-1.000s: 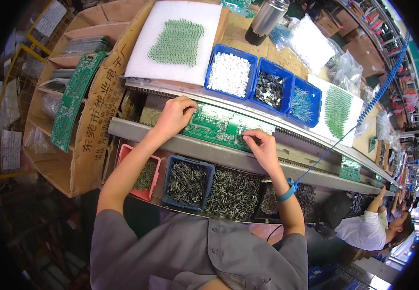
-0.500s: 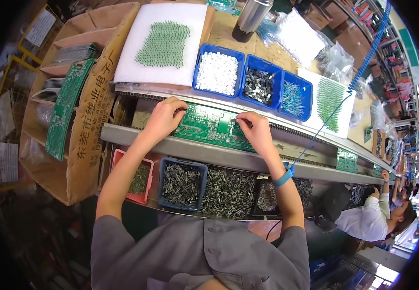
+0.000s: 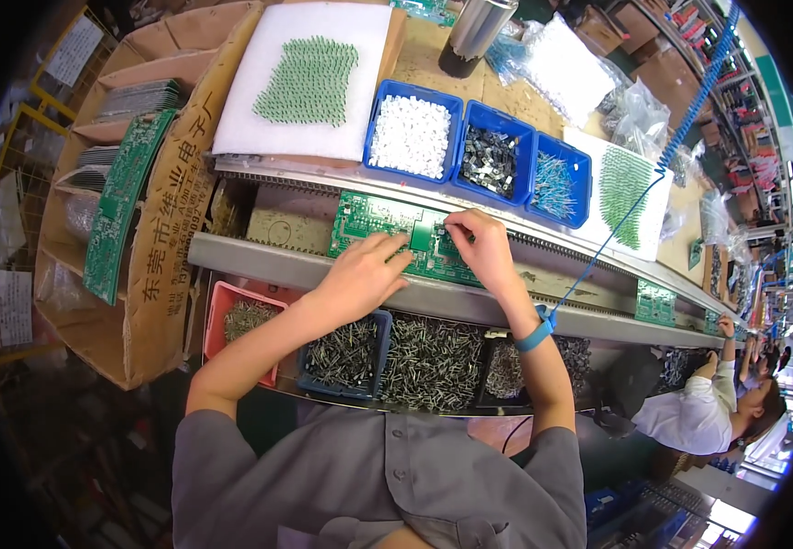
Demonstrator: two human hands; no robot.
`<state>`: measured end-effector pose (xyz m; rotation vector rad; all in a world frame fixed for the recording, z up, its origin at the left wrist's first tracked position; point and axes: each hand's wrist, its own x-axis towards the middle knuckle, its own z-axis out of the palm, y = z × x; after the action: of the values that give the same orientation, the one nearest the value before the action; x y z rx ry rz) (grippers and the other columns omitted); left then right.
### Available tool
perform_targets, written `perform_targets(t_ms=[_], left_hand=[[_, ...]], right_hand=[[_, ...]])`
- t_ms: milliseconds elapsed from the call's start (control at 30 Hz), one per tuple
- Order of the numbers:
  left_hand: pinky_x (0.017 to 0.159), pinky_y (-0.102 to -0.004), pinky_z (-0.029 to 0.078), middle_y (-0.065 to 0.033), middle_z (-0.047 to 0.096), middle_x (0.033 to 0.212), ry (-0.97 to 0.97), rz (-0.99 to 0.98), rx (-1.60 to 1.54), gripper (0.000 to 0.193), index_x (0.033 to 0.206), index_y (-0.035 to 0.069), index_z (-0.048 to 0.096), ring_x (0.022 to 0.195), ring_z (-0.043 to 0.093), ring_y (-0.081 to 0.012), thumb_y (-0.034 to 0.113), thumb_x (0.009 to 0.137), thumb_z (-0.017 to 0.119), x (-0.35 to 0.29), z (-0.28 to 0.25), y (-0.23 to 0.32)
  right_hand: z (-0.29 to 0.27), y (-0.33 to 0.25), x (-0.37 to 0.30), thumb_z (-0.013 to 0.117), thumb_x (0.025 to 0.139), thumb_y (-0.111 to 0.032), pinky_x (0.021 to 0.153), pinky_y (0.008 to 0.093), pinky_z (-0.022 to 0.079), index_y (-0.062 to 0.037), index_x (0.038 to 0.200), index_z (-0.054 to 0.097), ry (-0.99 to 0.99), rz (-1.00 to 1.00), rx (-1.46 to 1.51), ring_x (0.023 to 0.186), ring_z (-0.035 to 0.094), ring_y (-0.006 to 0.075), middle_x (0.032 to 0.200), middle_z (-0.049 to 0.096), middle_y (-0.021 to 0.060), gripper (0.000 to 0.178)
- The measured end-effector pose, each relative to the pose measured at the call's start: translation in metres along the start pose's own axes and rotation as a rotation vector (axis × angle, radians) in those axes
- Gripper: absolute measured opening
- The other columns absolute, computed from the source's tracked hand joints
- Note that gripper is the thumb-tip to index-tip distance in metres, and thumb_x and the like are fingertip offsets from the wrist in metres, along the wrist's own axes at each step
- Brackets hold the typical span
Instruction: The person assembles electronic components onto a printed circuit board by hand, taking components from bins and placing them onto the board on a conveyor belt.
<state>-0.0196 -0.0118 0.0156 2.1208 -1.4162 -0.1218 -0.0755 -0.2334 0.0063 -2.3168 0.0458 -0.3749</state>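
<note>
A green circuit board (image 3: 378, 218) lies across the metal rails of the line in front of me. My left hand (image 3: 364, 276) reaches over the near rail, its fingers stretched out over the board's near left part. At the board's right half, my right hand (image 3: 481, 242) pinches with thumb and forefinger close to the surface. Whatever lies between those fingertips is too small to name. A blue wrist strap (image 3: 537, 331) with a thin cord sits on my right wrist.
Beyond the rail stand blue bins of white connectors (image 3: 410, 137), dark parts (image 3: 490, 163) and blue-bodied leaded parts (image 3: 557, 185). A white foam sheet (image 3: 241, 110) holds green parts. Nearer me are a pink tray (image 3: 216, 316) and a blue-grey tray (image 3: 385, 343). A carton (image 3: 163, 274) stands left; a co-worker (image 3: 689, 416) sits right.
My left hand has left the board's far left corner and come nearer and to the right, its fingers opening from a pinch. The right hand has barely moved.
</note>
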Motion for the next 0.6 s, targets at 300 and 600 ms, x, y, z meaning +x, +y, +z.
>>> perform_targets(t_ms=[300, 600], left_hand=[[0.096, -0.0425, 0.042, -0.0152, 0.052, 0.129, -0.080, 0.003, 0.092, 0.045, 0.113, 0.001, 0.058, 0.116, 0.048, -0.0321, 0.023, 0.077, 0.071, -0.0020, 0.0060, 0.0067], [0.096, -0.0428, 0.042, -0.0140, 0.051, 0.130, -0.096, 0.000, 0.089, 0.044, 0.115, 0.002, 0.058, 0.116, 0.048, -0.0324, 0.023, 0.078, 0.070, 0.0002, 0.0035, 0.0076]], right_hand=[[0.0087, 0.0030, -0.0026, 0.064, 0.078, 0.001, 0.058, 0.0347, 0.049, -0.0007, 0.086, 0.065, 0.079, -0.022, 0.019, 0.065, 0.062, 0.0279, 0.078, 0.064, 0.0133, 0.008], [0.0016, -0.0028, 0.0072, 0.064, 0.076, 0.000, 0.063, 0.0370, 0.050, 0.0000, 0.082, 0.068, -0.077, 0.060, -0.013, 0.068, 0.062, 0.0308, 0.077, 0.064, 0.0141, 0.007]])
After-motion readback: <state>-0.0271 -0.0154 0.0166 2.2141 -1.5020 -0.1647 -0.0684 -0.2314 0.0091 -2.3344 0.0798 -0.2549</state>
